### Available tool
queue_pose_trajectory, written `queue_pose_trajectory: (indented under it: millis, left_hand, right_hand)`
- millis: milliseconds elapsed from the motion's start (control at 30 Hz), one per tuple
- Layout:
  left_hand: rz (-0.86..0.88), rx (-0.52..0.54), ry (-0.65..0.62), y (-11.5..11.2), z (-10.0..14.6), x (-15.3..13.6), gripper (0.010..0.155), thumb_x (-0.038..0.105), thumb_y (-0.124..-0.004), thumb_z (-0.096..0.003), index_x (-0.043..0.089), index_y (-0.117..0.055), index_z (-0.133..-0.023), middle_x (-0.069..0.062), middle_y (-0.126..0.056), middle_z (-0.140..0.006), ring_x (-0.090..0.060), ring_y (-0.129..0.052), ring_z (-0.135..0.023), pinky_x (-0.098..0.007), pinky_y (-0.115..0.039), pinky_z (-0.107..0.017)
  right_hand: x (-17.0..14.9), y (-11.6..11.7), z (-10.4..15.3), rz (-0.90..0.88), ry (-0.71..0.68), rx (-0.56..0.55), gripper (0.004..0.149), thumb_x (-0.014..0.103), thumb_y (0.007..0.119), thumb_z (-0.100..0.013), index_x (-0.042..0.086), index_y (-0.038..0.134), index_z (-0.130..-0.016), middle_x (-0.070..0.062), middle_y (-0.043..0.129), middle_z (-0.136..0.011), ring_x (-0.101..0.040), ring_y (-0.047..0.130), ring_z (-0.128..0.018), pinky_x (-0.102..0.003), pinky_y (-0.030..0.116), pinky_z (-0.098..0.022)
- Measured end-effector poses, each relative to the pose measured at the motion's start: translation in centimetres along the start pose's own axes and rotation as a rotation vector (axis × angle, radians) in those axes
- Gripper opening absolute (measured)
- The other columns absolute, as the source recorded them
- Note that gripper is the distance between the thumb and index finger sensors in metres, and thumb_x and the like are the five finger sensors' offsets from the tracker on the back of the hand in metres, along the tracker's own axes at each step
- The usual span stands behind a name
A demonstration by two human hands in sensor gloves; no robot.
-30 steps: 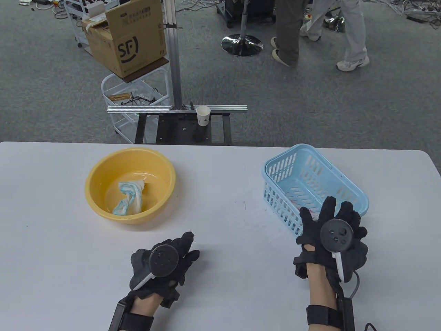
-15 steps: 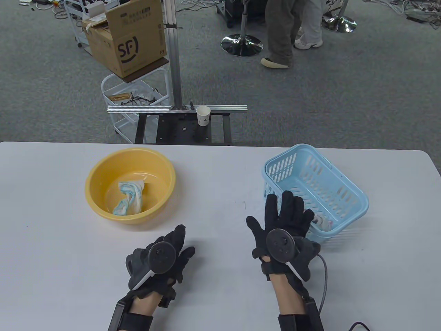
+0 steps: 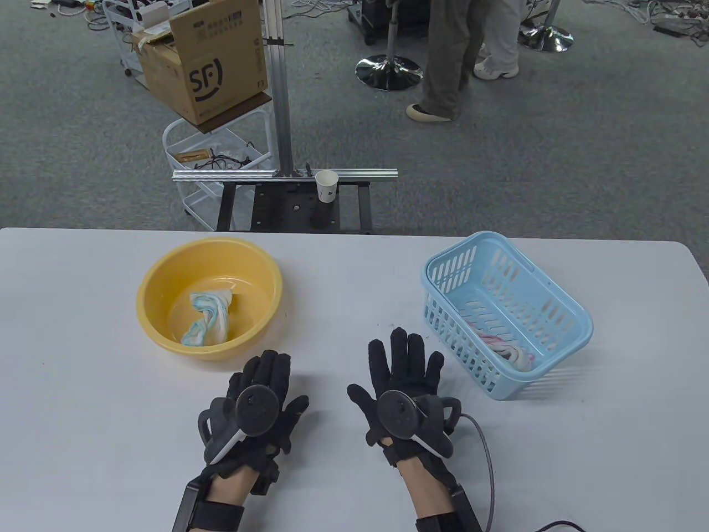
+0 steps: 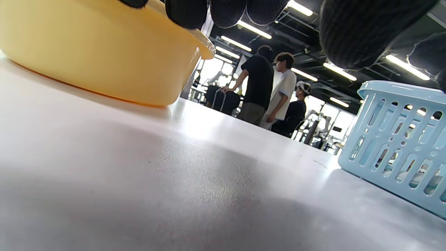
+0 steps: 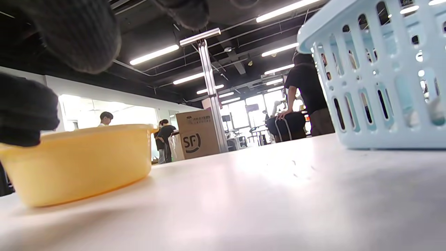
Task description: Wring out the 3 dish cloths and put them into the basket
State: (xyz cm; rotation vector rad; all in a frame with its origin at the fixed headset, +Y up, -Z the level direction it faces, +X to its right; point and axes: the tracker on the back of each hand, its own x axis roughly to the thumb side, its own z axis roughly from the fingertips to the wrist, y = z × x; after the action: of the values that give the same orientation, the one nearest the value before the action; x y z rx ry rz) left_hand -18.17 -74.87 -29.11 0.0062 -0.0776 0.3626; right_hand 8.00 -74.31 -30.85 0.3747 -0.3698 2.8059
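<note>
Table view showed one twisted white-and-blue dish cloth (image 3: pixel 209 318) lying in the yellow basin (image 3: pixel 160 277) at the table's left, and a pink-and-white bundle of cloth (image 3: pixel 507 346) already in the light blue basket (image 3: pixel 565 302) at the right. Through the slatted wall that bundle could have been one cloth or two; I could not tell which. Counted: one basin, one basket, one cloth plainly left to wring.

Both hands hovered low over the white table (image 3: pixel 354 260), empty. The left hand (image 3: pixel 257 407) sat just near the basin's front rim with its fingers loosely extended and holding nothing; the right hand (image 3: pixel 401 382) lay between basin and basket, fingers spread flat and also holding nothing.

The step in hand looked like reaching for the remaining cloth. To do it well, both hands should probably go into the basin, each taking one end of the roll, then lift it clear of the water but keep it above the basin while twisting in opposite directions, so the run-off falls back inside rather than on the table. Only when dripping stops should it cross to the basket.
</note>
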Motion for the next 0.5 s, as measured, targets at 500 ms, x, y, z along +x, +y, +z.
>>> queue_pose_trajectory:
  millis: [500]
  left_hand:
    - [-0.060, -0.054, 0.028, -0.35, 0.30, 0.28, 0.095, 0.067, -0.079, -0.0418, 0.037, -0.025, -0.114, 0.012, -0.017, -0.119, -0.026, -0.014, -0.116, -0.060, -0.018, -0.081]
  right_hand:
    - [-0.70, 0.18, 0.98, -0.039, 0.012, 0.065, 0.086, 0.070, 0.070, -0.051, 0.023, 0.032, -0.112, -0.016, 0.018, -0.118, -0.046, 0.018, -0.109, -0.074, 0.023, -0.069]
